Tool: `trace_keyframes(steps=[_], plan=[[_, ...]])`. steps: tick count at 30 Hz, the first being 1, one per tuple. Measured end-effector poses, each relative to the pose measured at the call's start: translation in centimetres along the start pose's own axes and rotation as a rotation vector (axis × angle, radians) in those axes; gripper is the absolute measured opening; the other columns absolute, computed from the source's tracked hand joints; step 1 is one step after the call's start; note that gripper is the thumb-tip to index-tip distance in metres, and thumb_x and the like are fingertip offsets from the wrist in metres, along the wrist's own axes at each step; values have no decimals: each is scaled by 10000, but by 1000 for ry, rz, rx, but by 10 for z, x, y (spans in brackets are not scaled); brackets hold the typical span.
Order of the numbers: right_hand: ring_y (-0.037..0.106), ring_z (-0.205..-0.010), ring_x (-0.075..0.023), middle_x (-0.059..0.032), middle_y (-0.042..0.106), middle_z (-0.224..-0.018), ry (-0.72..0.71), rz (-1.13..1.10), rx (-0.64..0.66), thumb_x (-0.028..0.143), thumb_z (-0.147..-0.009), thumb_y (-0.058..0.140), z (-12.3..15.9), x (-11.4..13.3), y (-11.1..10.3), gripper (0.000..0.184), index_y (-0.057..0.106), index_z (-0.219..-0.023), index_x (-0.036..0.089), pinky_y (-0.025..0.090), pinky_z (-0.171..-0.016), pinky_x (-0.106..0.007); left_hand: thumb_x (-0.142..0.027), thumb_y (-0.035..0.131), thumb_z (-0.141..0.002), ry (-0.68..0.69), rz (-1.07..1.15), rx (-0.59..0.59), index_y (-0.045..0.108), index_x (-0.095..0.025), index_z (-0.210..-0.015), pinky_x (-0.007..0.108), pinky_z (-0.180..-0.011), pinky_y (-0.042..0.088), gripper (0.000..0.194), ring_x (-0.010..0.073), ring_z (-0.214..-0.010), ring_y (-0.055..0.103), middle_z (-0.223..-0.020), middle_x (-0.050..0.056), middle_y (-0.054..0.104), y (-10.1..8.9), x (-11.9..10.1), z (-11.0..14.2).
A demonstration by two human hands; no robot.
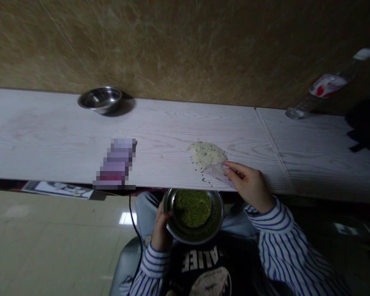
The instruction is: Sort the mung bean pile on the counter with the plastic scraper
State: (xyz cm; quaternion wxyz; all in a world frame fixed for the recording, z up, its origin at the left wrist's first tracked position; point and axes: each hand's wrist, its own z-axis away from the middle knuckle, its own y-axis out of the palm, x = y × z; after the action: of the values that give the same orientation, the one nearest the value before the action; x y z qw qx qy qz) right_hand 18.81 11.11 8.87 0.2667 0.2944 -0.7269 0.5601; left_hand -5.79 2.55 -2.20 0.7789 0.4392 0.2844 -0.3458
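Note:
My left hand (162, 230) grips the rim of a steel bowl (217, 224), thumb over the edge. Green mung beans (193, 207) fill its bottom, and the bowl sits over my lap below the table edge. Between the thumb and fingers of my right hand (249, 183) is a thin, clear plastic sheet (218, 170), pinched by its upper right part. Its left end touches the lower side of a pile of white rice (206, 152) with dark green beans mixed in. A few loose beans (203, 179) lie between the pile and the table edge.
A second steel bowl (100, 100) stands by the wall at back left. A blurred-out phone-like object (117, 162) lies left of the pile, with a black cable (131, 218) hanging below. A clear bottle (329, 84) stands at back right, near a dark object (365, 123).

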Motion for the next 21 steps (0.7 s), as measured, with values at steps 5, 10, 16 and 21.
trace_keyframes(steps=[5,10,16,21], plan=[[769,-855,-235,-98,806,-1033,7,-29,21,320,-899,599,4,0,-2,303,786,-1102,195,622,-794,-365,-298,640,-708,7,2,7,648,-228,-1275,458,-1036,473,572,300,-1233,589,-1188,78,720,0,0,1],[770,-869,-230,-89,807,-1032,24,-29,25,314,-898,608,7,0,-2,290,788,-1099,207,623,-808,-356,-313,645,-718,-8,-7,-14,673,-227,-1238,459,-1051,466,529,305,-1226,601,-1158,76,733,0,0,2],[772,-906,-236,-81,805,-1049,20,-49,15,304,-885,612,6,0,2,276,796,-1075,224,624,-840,-364,-315,644,-709,-2,-4,-5,684,-243,-1218,451,-1039,474,516,302,-1233,602,-1182,66,732,2,-2,2],[772,-888,-241,-99,805,-1042,33,-52,6,312,-888,608,6,-2,-1,300,790,-1094,193,626,-819,-366,-325,641,-711,19,-29,-17,679,-236,-1246,441,-1018,477,544,302,-1204,616,-1246,76,715,3,-3,3]])
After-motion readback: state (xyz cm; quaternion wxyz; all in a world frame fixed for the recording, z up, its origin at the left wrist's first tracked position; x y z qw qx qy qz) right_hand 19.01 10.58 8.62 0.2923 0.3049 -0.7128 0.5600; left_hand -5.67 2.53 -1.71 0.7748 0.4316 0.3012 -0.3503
